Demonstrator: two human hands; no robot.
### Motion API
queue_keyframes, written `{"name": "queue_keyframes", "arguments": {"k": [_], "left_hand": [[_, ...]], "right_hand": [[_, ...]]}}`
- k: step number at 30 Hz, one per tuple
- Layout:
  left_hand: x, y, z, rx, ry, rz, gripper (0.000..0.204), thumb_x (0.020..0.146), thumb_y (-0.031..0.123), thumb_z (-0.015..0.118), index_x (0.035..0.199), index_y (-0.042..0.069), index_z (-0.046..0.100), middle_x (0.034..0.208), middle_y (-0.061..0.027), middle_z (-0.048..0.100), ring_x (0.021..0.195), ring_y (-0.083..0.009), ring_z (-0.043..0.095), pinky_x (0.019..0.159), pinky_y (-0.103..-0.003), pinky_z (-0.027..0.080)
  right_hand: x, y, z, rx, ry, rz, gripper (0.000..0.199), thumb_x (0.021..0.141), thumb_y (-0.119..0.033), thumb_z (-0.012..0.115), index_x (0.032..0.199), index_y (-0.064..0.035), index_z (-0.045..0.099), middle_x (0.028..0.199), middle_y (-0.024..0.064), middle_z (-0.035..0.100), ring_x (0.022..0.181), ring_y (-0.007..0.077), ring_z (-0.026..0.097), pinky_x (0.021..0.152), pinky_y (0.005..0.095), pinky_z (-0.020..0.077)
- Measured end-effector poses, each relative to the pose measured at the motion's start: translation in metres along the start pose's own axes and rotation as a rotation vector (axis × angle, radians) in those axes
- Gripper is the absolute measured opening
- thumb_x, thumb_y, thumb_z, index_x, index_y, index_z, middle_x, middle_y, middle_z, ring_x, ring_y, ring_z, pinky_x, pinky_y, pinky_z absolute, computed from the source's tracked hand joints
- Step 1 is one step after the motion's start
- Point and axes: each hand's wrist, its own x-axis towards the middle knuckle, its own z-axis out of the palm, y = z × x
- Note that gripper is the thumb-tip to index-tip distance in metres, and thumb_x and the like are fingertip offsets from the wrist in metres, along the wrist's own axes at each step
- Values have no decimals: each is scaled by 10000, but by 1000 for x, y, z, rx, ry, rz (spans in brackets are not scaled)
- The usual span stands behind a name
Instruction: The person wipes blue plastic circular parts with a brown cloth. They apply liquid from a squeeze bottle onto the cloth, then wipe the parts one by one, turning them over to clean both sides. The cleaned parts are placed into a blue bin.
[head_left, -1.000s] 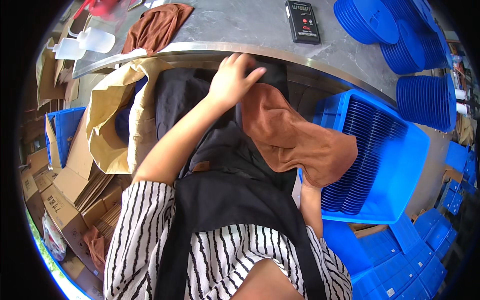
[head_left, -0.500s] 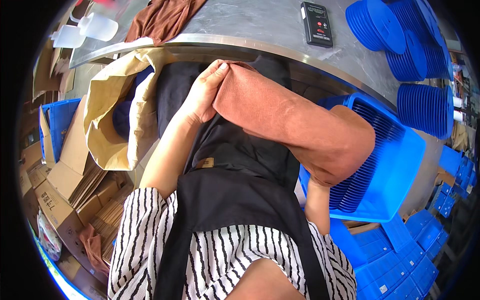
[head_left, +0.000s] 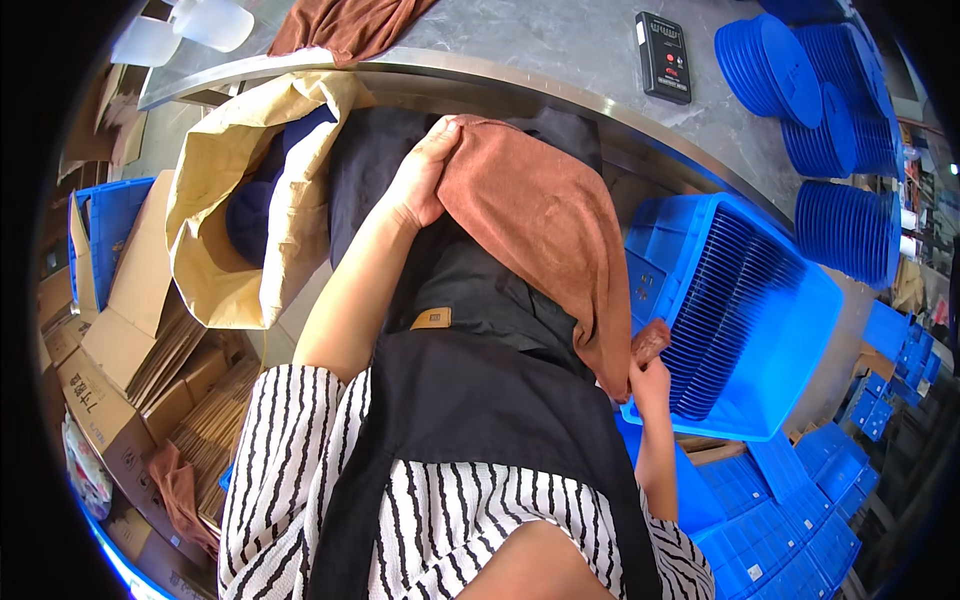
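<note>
A reddish-brown cloth [head_left: 540,205] stretches across the front of my black apron. My left hand [head_left: 425,175] is closed on its upper left corner, thumb on top. Lower down on the right, my right hand [head_left: 648,378] grips the cloth's other end, and a bunched bit sticks up above the fist. Beside my right hand is a blue tub [head_left: 790,365]. Thin blue discs [head_left: 715,330] stand in it on edge, packed in rows.
A metal table [head_left: 540,50] bears stacks of blue discs [head_left: 845,230], a black handheld meter [head_left: 664,57], another brown cloth [head_left: 345,28] and white bottles [head_left: 212,22]. At left are an open beige sack [head_left: 215,245] with dark blue inside and cardboard boxes [head_left: 105,400]; blue crates [head_left: 765,520] lie lower right.
My right hand has come out from under the cloth and now grips its lower right end. The cloth no longer drapes over the tub and hangs flatter, nearer my apron.
</note>
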Motion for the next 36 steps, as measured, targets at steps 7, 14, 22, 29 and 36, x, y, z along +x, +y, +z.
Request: {"name": "queue_keyframes", "arguments": {"k": [7,14,22,29,36], "left_hand": [[-6,11,11,112,-196,-22,512,918,200,604,1379,60,430,1351,-85,506,1261,-211,471,1086,-374,361],[41,33,95,193,-534,136,536,901,48,606,1402,77,417,1360,-101,496,1146,-139,526,941,-273,456],[13,-35,18,782,36,61,421,940,302,606,1248,24,531,1162,-63,599,1131,-157,515,990,-362,392],[6,-62,26,1256,119,203,339,841,293,724,900,-5,574,899,-98,603,816,-201,575,779,-306,483],[-83,-3,54,147,-121,5,174,866,129,637,1015,58,582,1022,-30,608,950,-148,566,857,-323,460]], "right_hand": [[-26,-69,-90,-382,349,-149,497,790,-465,685,950,4,665,869,221,689,819,392,665,718,448,518],[20,-172,-34,570,151,-955,303,802,-49,676,1097,11,636,1115,151,645,1110,281,599,986,399,437],[88,-174,20,1043,155,-586,355,940,-156,619,1240,13,533,1232,79,568,1134,181,547,999,318,416],[92,-166,29,1382,91,-341,294,962,-176,584,1198,-11,528,1201,68,573,1100,171,569,957,316,460],[73,-162,9,1529,238,-320,332,978,-179,537,1262,-15,489,1264,102,556,1146,215,568,987,359,462]]}}
